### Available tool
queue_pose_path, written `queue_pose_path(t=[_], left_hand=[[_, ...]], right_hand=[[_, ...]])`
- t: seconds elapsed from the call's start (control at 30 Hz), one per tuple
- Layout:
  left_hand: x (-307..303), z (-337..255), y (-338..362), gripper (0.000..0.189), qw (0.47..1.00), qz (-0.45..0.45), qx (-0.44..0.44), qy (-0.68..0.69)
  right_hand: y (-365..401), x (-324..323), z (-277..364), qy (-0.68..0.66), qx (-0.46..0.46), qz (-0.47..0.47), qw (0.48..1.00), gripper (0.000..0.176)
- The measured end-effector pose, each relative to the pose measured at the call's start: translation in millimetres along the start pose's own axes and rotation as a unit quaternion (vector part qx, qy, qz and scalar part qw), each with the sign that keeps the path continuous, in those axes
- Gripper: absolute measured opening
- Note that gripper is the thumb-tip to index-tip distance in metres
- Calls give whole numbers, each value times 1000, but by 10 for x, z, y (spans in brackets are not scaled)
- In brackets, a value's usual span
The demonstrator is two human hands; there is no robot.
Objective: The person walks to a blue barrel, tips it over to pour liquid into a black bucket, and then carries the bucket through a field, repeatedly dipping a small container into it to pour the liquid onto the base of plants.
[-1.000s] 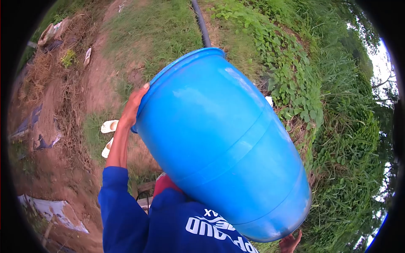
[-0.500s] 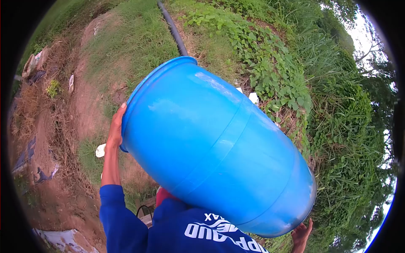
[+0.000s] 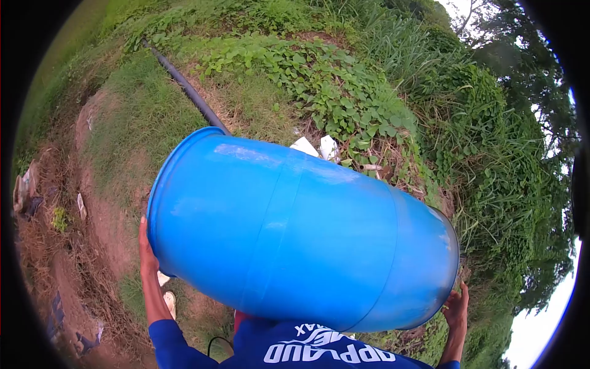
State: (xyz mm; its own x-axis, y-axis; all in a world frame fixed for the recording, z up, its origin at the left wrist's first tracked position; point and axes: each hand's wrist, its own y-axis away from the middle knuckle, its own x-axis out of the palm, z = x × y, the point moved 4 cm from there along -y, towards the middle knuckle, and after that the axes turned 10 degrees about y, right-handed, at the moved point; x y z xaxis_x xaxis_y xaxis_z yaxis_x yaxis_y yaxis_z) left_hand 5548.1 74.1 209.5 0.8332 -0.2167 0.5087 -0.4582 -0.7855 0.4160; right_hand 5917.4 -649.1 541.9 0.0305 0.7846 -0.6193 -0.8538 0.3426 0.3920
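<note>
A large blue plastic barrel (image 3: 295,227) lies on its side across the view, held up in front of my chest. Its rimmed end is at the left and its scuffed, darker end at the right. Against the rim, my left hand (image 3: 147,246) grips the barrel's edge, with part of the fingers out of sight behind it. My right hand (image 3: 455,305) is at the lower part of the right end, its fingers curled around the edge. The barrel's underside is hidden from me.
A black pipe (image 3: 187,89) runs through the grass beyond the barrel. White scraps (image 3: 329,148) lie near the leafy vines (image 3: 313,80). Dense tall greenery (image 3: 491,147) stands at the right. Bare soil with scattered litter (image 3: 86,341) lies at the left.
The barrel has turned closer to level, its rimmed end dropping down and left. My left hand has moved lower with it, and my right hand has risen slightly. The view has shifted too.
</note>
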Motion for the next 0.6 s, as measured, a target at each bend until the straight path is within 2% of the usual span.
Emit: queue_pose_path(t=[0.1, 0.17, 0.3, 0.37, 0.5, 0.53, 0.6], left_hand=[[118, -71, 59, 78, 999, 0, 21, -25], [162, -117, 103, 75, 998, -29, 33, -42], [93, -93, 40, 73, 999, 2, 36, -33], [8, -76, -8, 73, 998, -26, 43, -26], [-38, -50, -40, 74, 997, -21, 47, -65], [-64, -51, -32, 74, 999, 1, 29, -41], [-59, -45, -17, 74, 999, 40, -3, -29]], right_hand=[[95, -2, 50, -16, -16, -1, 1000, 53], [165, 43, 89, -22, -36, 55, 998, 50], [199, 62, 119, -51, -36, -3, 998, 51], [202, 85, 121, -50, -53, 24, 997, 51], [340, 178, 192, -24, -55, 52, 997, 53], [320, 136, 128, -34, -46, 42, 997, 53], [311, 48, -22, -34, -5, -51, 998, 55]])
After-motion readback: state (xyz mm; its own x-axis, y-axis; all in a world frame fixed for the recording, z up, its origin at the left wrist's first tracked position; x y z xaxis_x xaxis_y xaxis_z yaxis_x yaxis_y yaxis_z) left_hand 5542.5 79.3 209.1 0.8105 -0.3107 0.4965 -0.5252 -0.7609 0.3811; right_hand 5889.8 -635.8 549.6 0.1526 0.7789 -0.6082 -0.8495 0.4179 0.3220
